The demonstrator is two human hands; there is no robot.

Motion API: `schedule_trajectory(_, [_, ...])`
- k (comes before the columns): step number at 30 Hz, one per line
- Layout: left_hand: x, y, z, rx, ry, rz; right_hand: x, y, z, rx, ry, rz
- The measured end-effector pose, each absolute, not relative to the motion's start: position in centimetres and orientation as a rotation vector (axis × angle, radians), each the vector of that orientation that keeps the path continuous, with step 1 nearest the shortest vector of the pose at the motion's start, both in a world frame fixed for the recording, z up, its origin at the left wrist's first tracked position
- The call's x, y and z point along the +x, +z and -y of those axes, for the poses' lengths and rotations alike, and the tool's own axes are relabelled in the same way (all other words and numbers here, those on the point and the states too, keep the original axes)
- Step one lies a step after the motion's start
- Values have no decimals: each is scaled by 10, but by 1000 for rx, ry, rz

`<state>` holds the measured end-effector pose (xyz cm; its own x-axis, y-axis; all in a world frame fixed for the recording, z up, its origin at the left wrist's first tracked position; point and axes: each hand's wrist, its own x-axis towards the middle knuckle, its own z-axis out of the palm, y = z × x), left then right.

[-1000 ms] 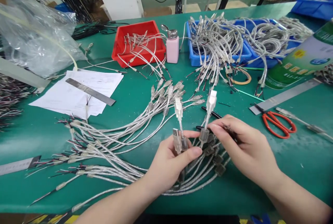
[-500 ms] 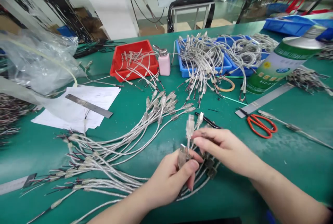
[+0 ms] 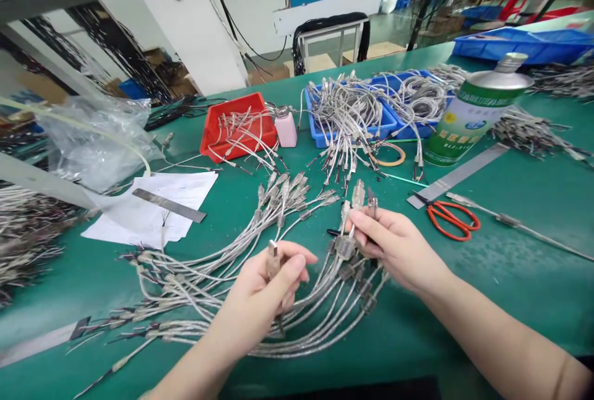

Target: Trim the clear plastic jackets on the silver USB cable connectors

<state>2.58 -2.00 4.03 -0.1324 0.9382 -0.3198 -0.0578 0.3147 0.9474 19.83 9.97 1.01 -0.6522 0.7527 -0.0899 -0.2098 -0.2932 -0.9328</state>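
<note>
My left hand [image 3: 271, 288] is closed around a USB plug [image 3: 273, 260] with a clear housing, its metal end pointing up. Just to the right, my right hand [image 3: 399, 242] pinches several USB cables [image 3: 357, 194] near their plugs, which stick up past the fingers. Grey ferrite-like blocks [image 3: 344, 247] hang on these cables below the right hand. The clear-sheathed cables sweep left under my left hand. Beyond them lies another bundle of USB cables [image 3: 241, 236], plugs away from me and stripped wire ends at the left.
Red-handled scissors [image 3: 453, 220] and a steel ruler [image 3: 459, 174] lie right of my hands. Behind stand a red tray [image 3: 208, 134], a pink bottle [image 3: 285, 129], blue trays [image 3: 320, 140] of cables and a green-white can [image 3: 468, 118]. Papers [image 3: 109, 226] with another ruler [image 3: 169, 204] lie left.
My hands have moved apart: the left went left with one plug, while the right now grips the plug ends of several cables. The view has shifted slightly.
</note>
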Motion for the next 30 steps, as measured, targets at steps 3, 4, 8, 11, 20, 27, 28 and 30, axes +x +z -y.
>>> schedule_trajectory(3, [35,47,11,948,956,-1468,198,13,-99,-691,2007,1283])
schedule_trajectory(4, [39,46,7,961,923,-1476,198,14,-99,-682,2012,1281])
schedule_trajectory(8, [49,36,-6,863,945,-1374,199,14,-101,-626,2007,1311])
schedule_trajectory(11, [47,25,-9,709,971,-1169,199,13,-102,-661,1949,1429])
schedule_trajectory(20, [30,14,-6,489,1201,-1064,203,9,-90,-846,829,2237])
schedule_trajectory(27, [28,9,-6,401,1296,-1031,199,0,-80,-574,557,2473])
schedule_trajectory(28, [28,9,-5,397,1295,-1019,198,-1,-80,-562,546,2491])
schedule_trajectory(30, [28,9,-5,381,1294,-1004,196,-4,-80,-558,530,2508])
